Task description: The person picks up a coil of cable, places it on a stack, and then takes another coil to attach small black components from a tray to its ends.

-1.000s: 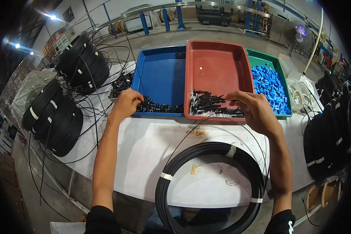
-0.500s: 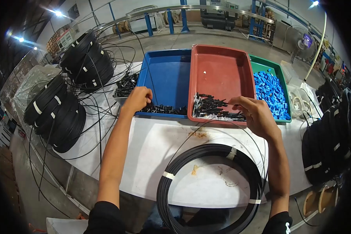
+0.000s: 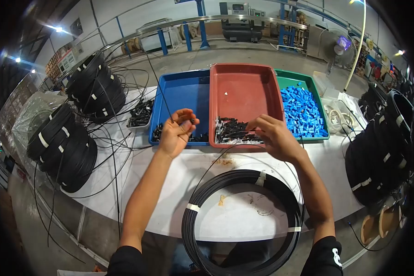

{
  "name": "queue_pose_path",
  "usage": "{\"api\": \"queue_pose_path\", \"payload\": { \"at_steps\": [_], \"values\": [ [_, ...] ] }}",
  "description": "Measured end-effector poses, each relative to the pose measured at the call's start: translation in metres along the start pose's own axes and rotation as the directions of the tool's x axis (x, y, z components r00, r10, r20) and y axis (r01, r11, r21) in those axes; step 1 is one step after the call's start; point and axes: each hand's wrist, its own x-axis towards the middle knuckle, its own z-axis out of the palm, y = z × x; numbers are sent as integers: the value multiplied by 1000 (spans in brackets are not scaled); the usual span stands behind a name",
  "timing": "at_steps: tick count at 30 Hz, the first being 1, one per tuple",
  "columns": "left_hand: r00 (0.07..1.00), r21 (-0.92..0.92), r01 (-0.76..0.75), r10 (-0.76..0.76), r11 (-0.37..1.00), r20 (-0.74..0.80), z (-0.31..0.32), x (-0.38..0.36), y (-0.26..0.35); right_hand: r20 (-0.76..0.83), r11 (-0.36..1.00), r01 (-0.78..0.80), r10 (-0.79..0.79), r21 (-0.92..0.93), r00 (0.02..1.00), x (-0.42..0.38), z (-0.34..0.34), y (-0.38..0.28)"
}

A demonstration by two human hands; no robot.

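- The left hand (image 3: 177,134) is raised over the front right part of the blue tray (image 3: 181,94), its fingers curled close to the thumb; whether anything is pinched there cannot be told
- The right hand (image 3: 275,137) is held over the front right part of the red tray (image 3: 248,89), its fingers bent down at the black parts (image 3: 230,129); whether one is gripped cannot be told, as the fingertips are partly hidden
- The black parts are heaped along the front edge of the red tray, with white bits (image 3: 225,140) mixed in
- Dark pieces (image 3: 200,138) are spread along the front edge of the blue tray
- Blue parts (image 3: 303,110) are piled in the green tray (image 3: 303,77), by which the row is ended on the right
- A small tub (image 3: 139,126) of black pieces (image 3: 142,112) is set just left of the blue tray
- The coil (image 3: 190,232) is laid at the front edge of the tabletop (image 3: 244,216), partly overhanging it, and is bound with pale tape (image 3: 193,207)
- Cable stacks are placed toward the left edge, one behind (image 3: 96,87) the other (image 3: 62,152), and another stack (image 3: 377,161) is seen at the right edge
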Motion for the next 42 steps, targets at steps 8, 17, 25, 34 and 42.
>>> {"api": "queue_pose_path", "payload": {
  "at_steps": [8, 17, 25, 34, 42],
  "values": [
    [987, -54, -17, 25, 998, 157, 101, 9, -16, -69, 1000, 21, -22, -18, 997, 0, -15, -33],
    [925, 320, -349, 269, 881, 270, 112, 4, -10, -128, 986, 62, -43, 152, 991, -1, -21, -37],
    [901, 362, -409, 309, 838, 304, 109, 4, -10, -147, 978, 23, 8, 208, 989, -1, -21, -46],
    [892, 391, -411, 275, 823, 359, 110, 1, -10, -154, 986, 15, 11, 167, 988, -1, -23, -50],
    [893, 365, -424, 315, 829, 322, 108, 3, -11, -164, 987, 30, -3, 160, 986, -1, -22, -49]
  ]
}}
